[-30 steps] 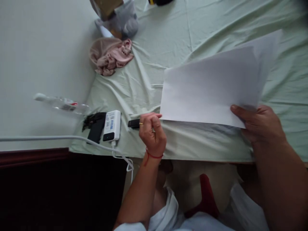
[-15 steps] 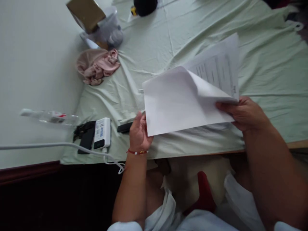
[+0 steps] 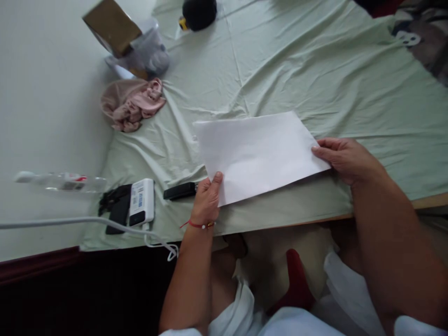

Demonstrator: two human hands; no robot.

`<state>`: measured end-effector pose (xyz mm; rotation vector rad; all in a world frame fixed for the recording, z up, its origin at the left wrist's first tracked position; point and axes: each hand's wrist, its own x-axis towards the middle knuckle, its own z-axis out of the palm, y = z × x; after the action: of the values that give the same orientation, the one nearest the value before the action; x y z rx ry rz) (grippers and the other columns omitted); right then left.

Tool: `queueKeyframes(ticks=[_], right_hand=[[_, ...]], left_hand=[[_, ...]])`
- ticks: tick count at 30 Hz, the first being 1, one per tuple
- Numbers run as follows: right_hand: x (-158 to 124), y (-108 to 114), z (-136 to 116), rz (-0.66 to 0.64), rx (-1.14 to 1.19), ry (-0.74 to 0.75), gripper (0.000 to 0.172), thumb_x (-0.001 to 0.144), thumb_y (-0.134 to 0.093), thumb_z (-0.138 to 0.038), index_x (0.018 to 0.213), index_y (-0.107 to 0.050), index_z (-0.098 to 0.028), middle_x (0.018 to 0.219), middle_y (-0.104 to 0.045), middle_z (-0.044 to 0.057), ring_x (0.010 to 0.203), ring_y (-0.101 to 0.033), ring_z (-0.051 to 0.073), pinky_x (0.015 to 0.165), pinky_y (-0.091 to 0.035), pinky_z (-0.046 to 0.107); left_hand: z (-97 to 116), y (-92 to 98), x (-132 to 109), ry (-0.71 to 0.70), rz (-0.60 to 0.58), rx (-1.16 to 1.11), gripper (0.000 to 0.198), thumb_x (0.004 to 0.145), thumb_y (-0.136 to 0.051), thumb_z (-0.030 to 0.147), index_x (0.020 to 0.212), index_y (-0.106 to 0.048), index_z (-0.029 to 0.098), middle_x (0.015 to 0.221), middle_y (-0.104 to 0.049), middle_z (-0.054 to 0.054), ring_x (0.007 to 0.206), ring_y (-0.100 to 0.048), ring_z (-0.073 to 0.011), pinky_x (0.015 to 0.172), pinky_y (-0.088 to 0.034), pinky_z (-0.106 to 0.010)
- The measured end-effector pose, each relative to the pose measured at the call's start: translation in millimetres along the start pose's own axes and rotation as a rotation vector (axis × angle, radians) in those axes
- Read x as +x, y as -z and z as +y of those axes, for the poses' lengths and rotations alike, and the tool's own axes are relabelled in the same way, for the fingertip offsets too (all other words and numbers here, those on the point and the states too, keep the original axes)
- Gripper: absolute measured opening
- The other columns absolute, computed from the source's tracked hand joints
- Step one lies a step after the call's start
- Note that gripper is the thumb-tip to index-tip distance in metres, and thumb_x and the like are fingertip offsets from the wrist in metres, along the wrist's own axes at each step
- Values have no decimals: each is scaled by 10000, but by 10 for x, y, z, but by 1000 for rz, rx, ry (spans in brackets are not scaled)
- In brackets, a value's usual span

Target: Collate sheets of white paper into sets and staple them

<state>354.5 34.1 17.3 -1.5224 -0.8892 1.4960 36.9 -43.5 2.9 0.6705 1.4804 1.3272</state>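
Note:
Blank white paper [image 3: 259, 154] spans the space between my hands, just above the green sheet. How many sheets it is cannot be made out. My left hand [image 3: 208, 198], with a red string bracelet at the wrist, grips the near left corner with the thumb on top. At the right edge, my right hand [image 3: 345, 156] pinches the paper between thumb and fingers. Close beside my left hand lies a black stapler-like object [image 3: 180, 190], its right end hidden behind the fingers.
A white power bank [image 3: 142, 200] with a cable lies left, beside a black flat object [image 3: 118, 210] and a clear bottle [image 3: 68, 182]. Farther back are pink cloth [image 3: 136, 105], a plastic tub [image 3: 152, 51], a cardboard box [image 3: 112, 25] and a round black object [image 3: 199, 13].
The printed page and the curled-over sheet no longer show; the paper now lies flat with its blank side up. My left thumb has come over its corner.

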Motion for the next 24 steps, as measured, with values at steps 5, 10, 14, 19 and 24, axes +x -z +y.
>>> queueKeyframes(ticks=[5, 10, 14, 19, 24], right_hand=[[-67, 58, -33, -56, 163, -59, 157, 701, -890, -204, 808, -780, -235, 761, -780, 35, 644, -693, 185, 573, -577, 298], [2, 87, 88, -63, 131, -12, 180, 661, -926, -219, 781, -798, -256, 767, -797, 42, 654, -710, 200, 610, -612, 327], [64, 48, 145, 17, 106, 48, 103, 705, -884, -223, 751, -801, -264, 749, -788, 29, 606, -676, 177, 559, -577, 299], [22, -14, 103, 66, 121, 53, 71, 725, -805, -171, 761, -813, -232, 733, -775, 21, 600, -657, 143, 553, -559, 252], [29, -38, 145, 93, 74, 77, 80, 726, -792, -175, 727, -800, -254, 668, -733, 4, 536, -613, 138, 456, -492, 237]], left_hand=[[45, 31, -58, 3, -25, -19, 511, 631, -996, 614, 853, -751, 225, 641, -715, 1, 719, -776, -226, 581, -636, -296], [-60, 39, 19, -72, -8, 66, 517, 667, -951, 645, 860, -744, 213, 740, -765, -29, 797, -778, -238, 691, -643, -328], [-150, 29, 122, -235, 100, 187, 459, 683, -924, 532, 936, -738, 196, 793, -769, -21, 755, -728, -184, 691, -582, -279], [-103, 42, 136, -362, 274, 480, 210, 718, -843, 338, 794, -696, 209, 671, -668, 36, 614, -593, -132, 604, -453, -240], [-45, 27, 84, -421, 300, 881, 167, 853, -735, 296, 710, -684, 226, 678, -685, 13, 622, -596, -166, 669, -415, -294]])
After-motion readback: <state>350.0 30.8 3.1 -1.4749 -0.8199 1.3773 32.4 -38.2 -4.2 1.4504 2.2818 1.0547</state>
